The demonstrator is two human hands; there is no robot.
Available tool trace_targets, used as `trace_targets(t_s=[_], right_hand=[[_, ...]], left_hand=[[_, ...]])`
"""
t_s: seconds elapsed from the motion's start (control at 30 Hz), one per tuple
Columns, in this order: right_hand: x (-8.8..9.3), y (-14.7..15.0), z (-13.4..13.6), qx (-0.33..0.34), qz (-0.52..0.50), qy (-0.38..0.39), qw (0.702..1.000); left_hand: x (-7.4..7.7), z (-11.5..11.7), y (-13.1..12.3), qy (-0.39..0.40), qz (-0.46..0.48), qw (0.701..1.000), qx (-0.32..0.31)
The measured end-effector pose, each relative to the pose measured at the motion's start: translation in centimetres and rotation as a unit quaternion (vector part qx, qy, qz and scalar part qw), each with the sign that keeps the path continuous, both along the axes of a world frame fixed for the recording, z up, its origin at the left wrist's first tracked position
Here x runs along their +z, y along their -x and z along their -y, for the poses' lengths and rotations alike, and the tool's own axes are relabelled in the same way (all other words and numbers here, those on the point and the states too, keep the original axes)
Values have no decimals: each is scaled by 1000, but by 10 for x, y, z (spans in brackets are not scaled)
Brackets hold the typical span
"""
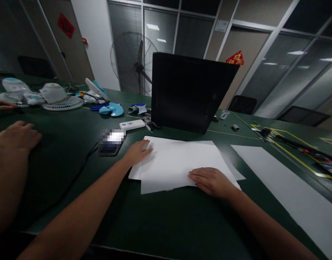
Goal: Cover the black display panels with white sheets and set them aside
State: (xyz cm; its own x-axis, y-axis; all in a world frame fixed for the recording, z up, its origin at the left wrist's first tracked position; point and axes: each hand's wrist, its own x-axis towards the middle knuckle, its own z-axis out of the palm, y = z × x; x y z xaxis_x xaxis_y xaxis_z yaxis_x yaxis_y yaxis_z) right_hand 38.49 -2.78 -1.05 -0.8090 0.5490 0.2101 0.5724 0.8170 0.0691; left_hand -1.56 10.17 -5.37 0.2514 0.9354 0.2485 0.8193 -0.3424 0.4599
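Several overlapping white paper sheets (171,159) lie on the dark green table (160,220) in front of me. My left hand (137,151) rests on their left edge, palm down with fingers stretched out. Near the lower right part of the sheets, my right hand (209,180) lies flat, its extended fingers touching the top sheet. Neither hand grips anything. The stack is uneven, with corners sticking out at the bottom left and on the right.
Behind the paper stands a black monitor-like panel (190,94). A phone (111,142) with a cable, a white device (132,125) and blue fan blades (111,109) sit left. Another person's hand (18,135) rests far left. A long white sheet (285,187) lies right.
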Motion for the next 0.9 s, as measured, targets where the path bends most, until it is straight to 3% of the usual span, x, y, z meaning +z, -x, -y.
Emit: trace_targets(t_s=[0.27, 0.33, 0.4, 0.5, 0.57, 0.73, 0.9], right_hand=[[7, -10, 0, 26, -95, 48, 994], [6, -19, -7, -27, -101, 46, 994], [3, -30, -15, -121, -75, 45, 989], [-5, -47, -25, -259, -5, 75, 963], [-9, -54, -28, -312, 28, 95, 945], [-10, -52, -24, -368, 61, 95, 923], [-9, -42, -22, -352, 61, 69, 932]], left_hand=[[-9, -7, 2, -20, 30, 999, 1], [-7, -7, 2, -19, 42, 999, 4], [-6, -6, 1, -16, 56, 998, 10], [-5, -5, 1, -11, 76, 997, 17], [-4, -5, 1, -10, 79, 997, 14], [-2, -3, 1, -7, 76, 997, 9], [-5, -6, 3, -21, 47, 999, 5]])
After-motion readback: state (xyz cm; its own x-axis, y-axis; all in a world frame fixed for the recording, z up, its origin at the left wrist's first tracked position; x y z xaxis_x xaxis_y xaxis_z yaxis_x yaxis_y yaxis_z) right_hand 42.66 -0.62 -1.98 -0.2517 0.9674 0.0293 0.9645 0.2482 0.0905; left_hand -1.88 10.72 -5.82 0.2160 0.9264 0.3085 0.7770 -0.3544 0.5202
